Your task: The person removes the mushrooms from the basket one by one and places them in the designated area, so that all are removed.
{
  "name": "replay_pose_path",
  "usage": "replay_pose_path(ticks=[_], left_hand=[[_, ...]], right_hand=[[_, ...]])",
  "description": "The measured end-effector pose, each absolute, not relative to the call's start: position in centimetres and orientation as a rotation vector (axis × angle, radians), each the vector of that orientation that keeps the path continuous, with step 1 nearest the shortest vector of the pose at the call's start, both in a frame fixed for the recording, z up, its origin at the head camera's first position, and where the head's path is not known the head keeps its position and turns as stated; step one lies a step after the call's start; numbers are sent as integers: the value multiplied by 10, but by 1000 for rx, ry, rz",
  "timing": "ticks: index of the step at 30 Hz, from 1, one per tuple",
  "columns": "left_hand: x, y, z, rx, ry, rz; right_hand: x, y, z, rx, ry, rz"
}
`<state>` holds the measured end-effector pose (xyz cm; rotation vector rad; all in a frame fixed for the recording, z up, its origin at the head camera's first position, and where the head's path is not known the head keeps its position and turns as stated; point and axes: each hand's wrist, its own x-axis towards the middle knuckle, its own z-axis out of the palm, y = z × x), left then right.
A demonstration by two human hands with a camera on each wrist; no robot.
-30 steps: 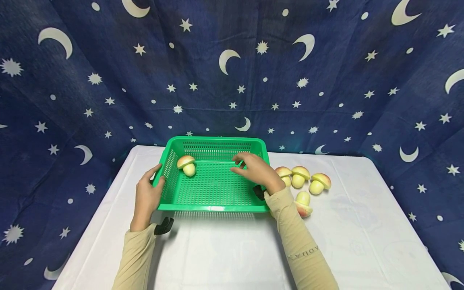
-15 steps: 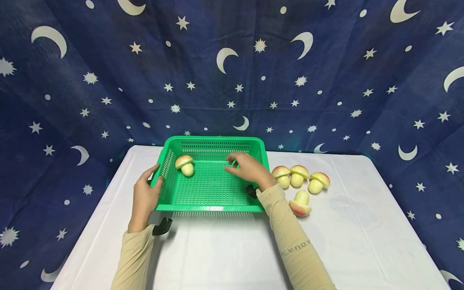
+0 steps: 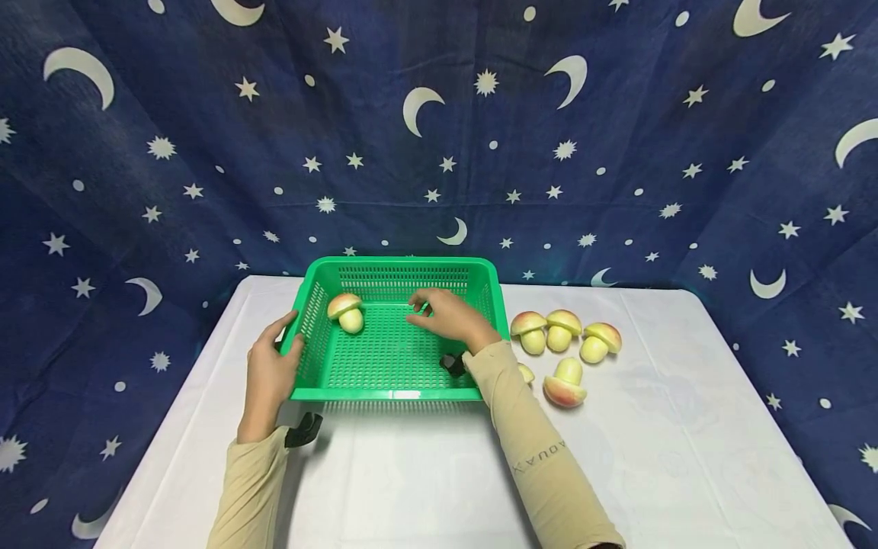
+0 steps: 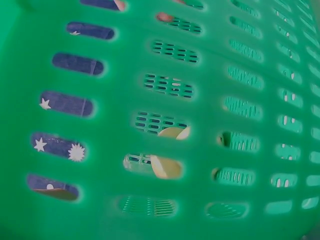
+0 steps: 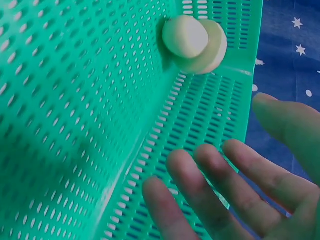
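Note:
A green plastic basket [image 3: 391, 394] with slotted walls stands on the table. My left hand [image 3: 269, 374] holds its left rim, with the fingertips and thumb at the edge; the left wrist view is filled by the basket's wall [image 4: 115, 120]. Inside, near the left end, lies a toy mushroom [image 3: 348, 314] with a reddish-yellow cap and pale stem; the right wrist view shows this mushroom [image 5: 192, 42] stem first. My right hand [image 3: 449, 314] hovers over the basket's right half, apart from the mushroom. Its fingers [image 5: 210, 167] are loosely bent and nothing is between them.
Right of the basket, several similar mushrooms [image 3: 564, 383] lie on the white-covered table [image 3: 411, 473]; one mushroom [image 3: 526, 373] is partly hidden by my right sleeve. A dark blue curtain [image 3: 384, 114] with moons and stars hangs behind the table.
My right hand has drifted left over the basket, uncovering more of the mushrooms outside. The whole scene shifts slightly left in view. My left hand stays at the rim.

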<state>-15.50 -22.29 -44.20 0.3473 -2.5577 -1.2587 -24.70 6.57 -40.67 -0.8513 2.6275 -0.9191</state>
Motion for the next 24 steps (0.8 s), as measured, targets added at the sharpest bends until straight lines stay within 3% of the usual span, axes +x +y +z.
replay_pose_path(ticks=[24], left_hand=[[-154, -223, -440, 339, -2564, -1261]], right_hand=[[-264, 22, -415, -836, 2444, -1067]])
